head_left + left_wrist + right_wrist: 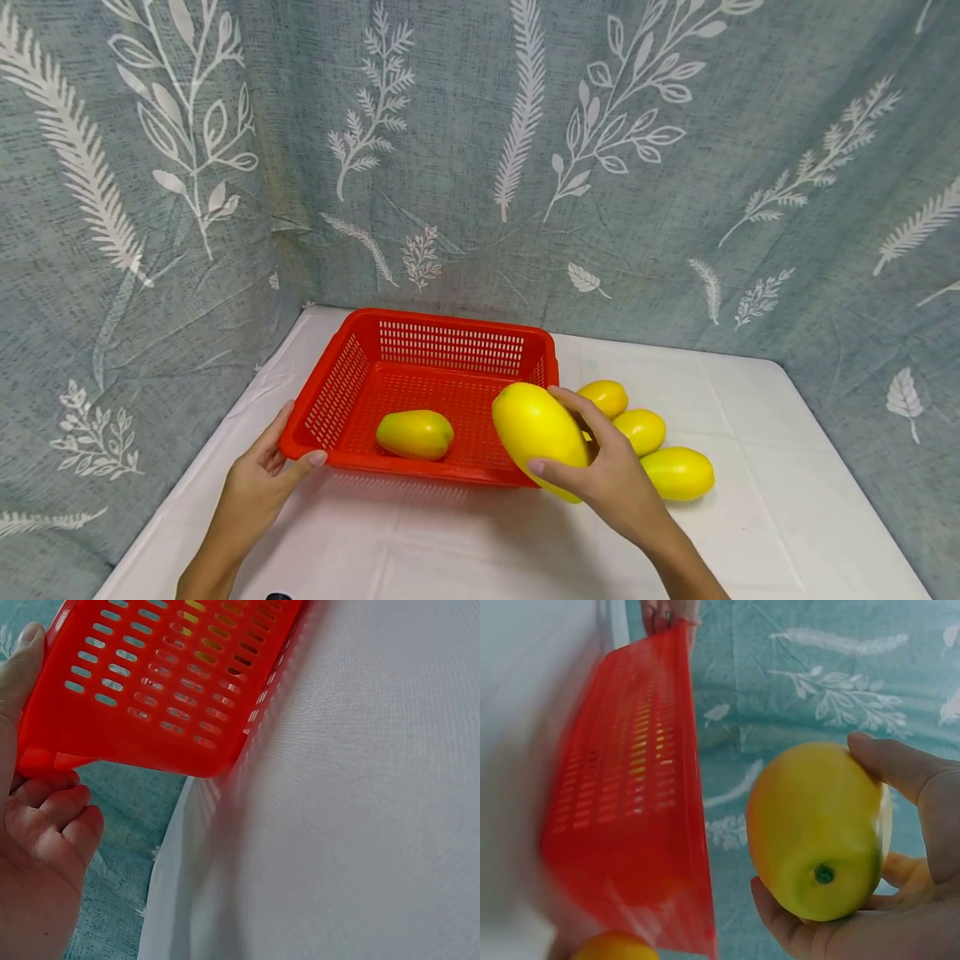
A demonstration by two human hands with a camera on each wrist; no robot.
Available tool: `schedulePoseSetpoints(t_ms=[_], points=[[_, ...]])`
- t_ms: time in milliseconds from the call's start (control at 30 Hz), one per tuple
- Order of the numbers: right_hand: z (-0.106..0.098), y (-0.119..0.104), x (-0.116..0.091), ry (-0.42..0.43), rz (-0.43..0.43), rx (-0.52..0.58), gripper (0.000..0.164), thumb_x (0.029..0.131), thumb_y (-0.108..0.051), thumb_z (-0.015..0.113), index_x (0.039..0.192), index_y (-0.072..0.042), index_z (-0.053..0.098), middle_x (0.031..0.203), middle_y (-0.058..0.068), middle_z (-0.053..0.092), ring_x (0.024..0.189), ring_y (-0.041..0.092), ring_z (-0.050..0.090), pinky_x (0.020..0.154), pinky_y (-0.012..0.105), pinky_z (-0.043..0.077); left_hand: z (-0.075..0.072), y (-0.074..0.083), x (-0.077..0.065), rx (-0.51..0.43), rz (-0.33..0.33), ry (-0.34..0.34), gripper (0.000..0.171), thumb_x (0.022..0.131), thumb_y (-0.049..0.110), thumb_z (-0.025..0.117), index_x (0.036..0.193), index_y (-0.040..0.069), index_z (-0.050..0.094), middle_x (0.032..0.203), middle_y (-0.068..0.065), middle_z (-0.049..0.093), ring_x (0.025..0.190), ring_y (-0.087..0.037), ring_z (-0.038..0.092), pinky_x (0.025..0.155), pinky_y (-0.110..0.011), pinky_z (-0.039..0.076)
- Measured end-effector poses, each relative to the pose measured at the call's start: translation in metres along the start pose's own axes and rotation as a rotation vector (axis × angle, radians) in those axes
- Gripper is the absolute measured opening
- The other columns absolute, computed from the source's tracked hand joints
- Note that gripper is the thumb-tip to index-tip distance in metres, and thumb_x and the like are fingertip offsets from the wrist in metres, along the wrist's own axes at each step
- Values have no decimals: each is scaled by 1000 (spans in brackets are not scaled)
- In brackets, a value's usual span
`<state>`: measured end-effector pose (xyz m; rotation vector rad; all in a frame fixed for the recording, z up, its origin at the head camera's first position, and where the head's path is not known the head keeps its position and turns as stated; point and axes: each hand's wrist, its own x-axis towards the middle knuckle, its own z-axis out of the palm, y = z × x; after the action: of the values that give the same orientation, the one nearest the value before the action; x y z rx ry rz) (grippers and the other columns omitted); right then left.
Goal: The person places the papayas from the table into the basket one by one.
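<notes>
A yellow mango point(542, 435) is gripped by my right hand point(611, 479), thumb on the near side and fingers round the far side. It is held over the right front corner of a red plastic basket point(450, 472). In the right wrist view the mango point(817, 832) shows a small green stem end, and the basket stands beside it. My left hand point(258, 483) pinches the basket's front left corner, thumb on top of the rim and fingers beneath, as the left wrist view also shows. Inside the basket lies one yellow-green mango point(415, 434).
Several more yellow mangoes point(678, 473) lie on the white tablecloth point(757, 417), right of the basket and partly behind my right hand. A grey-green curtain point(450, 167) with white leaf prints hangs along the back and sides. A small dark object point(278, 597) shows at the bottom edge.
</notes>
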<state>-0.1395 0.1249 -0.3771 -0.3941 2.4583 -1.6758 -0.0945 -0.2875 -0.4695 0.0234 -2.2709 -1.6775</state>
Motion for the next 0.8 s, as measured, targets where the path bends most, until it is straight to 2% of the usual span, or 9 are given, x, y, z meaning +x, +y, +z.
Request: schedulePoseSetpoints(t_ms=[200,567,800], points=[[11,-5,10,-13,-7,-15,78,83,-39,91,151,-43,52,145,-4,56,114,29,61,90,39,58,0,0,0,-4,0,2,90,95,1,77,168,3,23,167,-31,33,122,21,49,95,-3,46],[29,-11,30,-40,-92,-42,76,84,-40,89,151,-41,53,145,-5,59,116,28,60,92,40,56,-1,0,-1,6,9,9,90,95,1,77,168,3,24,166,-31,34,122,21,49,95,-3,46],[42,-12,42,-17,-124,-67,77,83,-40,89,151,-40,54,143,-7,60,114,25,62,90,40,56,0,0,-1,-13,16,5,90,95,-2,77,167,1,24,165,-33,33,122,20,50,95,-4,47]])
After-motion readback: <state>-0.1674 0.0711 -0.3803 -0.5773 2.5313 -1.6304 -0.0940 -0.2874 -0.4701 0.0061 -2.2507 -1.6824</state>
